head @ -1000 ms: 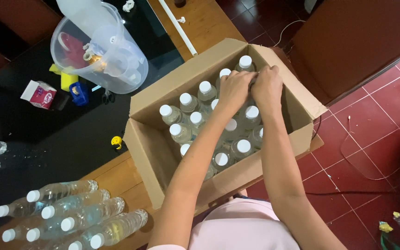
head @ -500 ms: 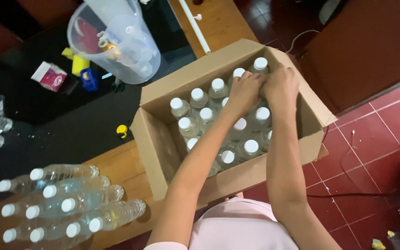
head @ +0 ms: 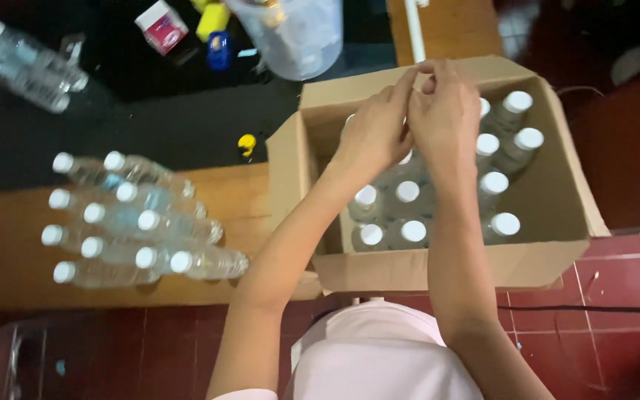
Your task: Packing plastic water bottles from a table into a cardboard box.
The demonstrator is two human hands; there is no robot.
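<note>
Your left hand [head: 373,133]: raised over the cardboard box [head: 550,255], fingers pinched together at the far rim, fingertips meeting those of the other hand.
Your right hand [head: 447,118]: just beside the left, fingers curled; whether anything is held between them you cannot tell.
Box contents: upright clear bottles with white caps [head: 503,224], standing in rows, partly hidden under your forearms.
Beside the box: a stack of lying bottles [head: 136,226] on the wooden bench [head: 9,237].
Beyond: clear plastic jug [head: 294,33], small yellow object [head: 247,143], pink-and-white carton [head: 161,26] on the dark surface [head: 172,126].
</note>
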